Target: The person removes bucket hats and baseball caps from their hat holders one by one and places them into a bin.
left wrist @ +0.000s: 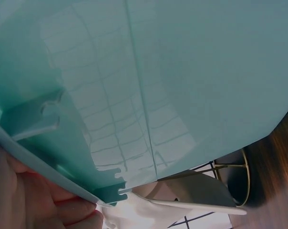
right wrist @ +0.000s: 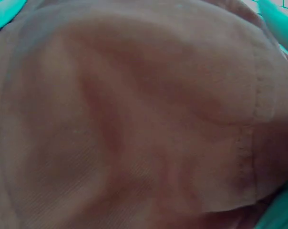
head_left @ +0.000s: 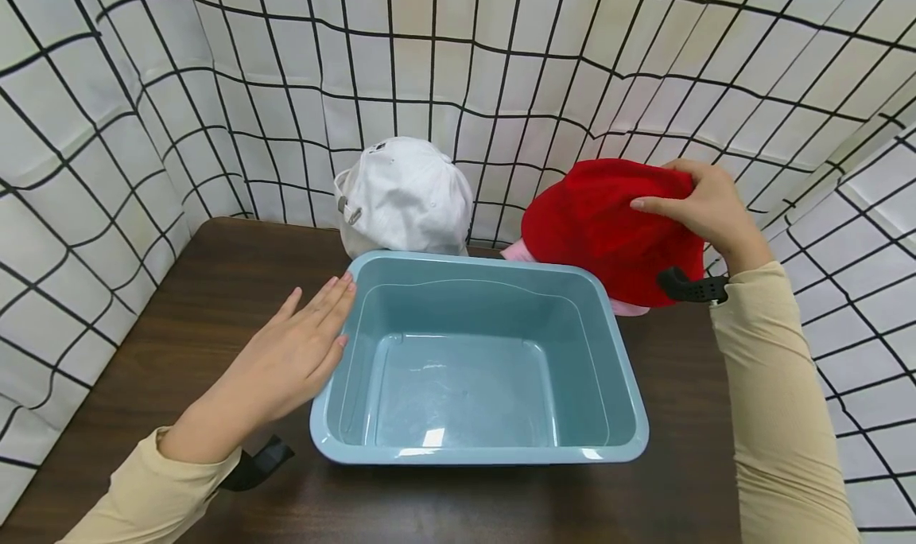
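While right grip [head_left: 710, 202] holds 1 red cap [head_left: 607, 224], 1 tub [head_left: 461, 393] near

Bright head view (glints on the tub [head_left: 479, 454]); right wrist view dim, blurry.

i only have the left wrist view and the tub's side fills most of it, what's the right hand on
Observer: The right hand is pinching a red hat, thumb on the near side.
Operator: where's that hat sitting
Observer: Outside the blue tub, by its far right corner.
Operator: anything under it
Observer: Some pink material peeks out along its lower edge; I can't tell what it belongs to.
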A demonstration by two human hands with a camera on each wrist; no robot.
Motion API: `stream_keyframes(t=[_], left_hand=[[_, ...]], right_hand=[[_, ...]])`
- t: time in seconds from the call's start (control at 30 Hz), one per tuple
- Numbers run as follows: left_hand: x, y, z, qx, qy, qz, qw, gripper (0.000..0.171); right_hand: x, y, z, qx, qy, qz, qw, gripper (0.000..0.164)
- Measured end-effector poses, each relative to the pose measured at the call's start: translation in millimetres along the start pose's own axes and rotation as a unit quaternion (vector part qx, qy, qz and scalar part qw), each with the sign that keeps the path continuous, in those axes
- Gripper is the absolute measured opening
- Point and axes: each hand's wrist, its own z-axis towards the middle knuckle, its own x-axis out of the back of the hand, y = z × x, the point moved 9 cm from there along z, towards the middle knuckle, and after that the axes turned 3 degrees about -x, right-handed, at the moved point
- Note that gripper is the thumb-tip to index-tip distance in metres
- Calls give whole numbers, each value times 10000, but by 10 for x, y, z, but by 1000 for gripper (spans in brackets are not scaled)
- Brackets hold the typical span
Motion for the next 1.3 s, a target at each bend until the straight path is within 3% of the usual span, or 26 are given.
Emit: stream_keyframes(t=[0.07, 0.2, 0.43, 0.6, 0.73, 0.9, 1.0, 1.07, 1.2, 1.3], left_hand=[[2, -4, -2, 12, -5, 0, 10000, 56], [-2, -6, 2, 5, -2, 21, 10000, 56], [-16, -2, 9, -6, -1, 30, 10000, 56], [-7, 2, 9, 1, -33, 9, 10000, 56], [-3, 3, 11, 1, -53, 12, 10000, 56], [-13, -1, 7, -2, -54, 6, 10000, 56], [-15, -9, 5, 16, -62, 2, 10000, 56], [-16, -12, 4, 28, -65, -1, 10000, 56], [-18, -15, 2, 31, -39, -19, 10000, 57], [-7, -9, 2, 9, 0, -17, 10000, 57]], right_hand=[[16, -15, 1, 157, 111, -101, 9998, 46], [90, -49, -4, 512, 740, -221, 9957, 33], [162, -86, -23, 651, 1247, -203, 9899, 31], [284, -113, -79, 634, 1705, 214, 9831, 33], [363, -236, -161, 911, 2182, 437, 9706, 32], [301, -584, -332, 1870, 2725, -380, 9431, 29], [194, -742, -390, 2166, 2813, -927, 9302, 31], [133, -795, -394, 2210, 2785, -1117, 9280, 30], [44, -818, -367, 2244, 2610, -1143, 9319, 29], [-1, -789, -329, 2213, 2373, -842, 9422, 28]])
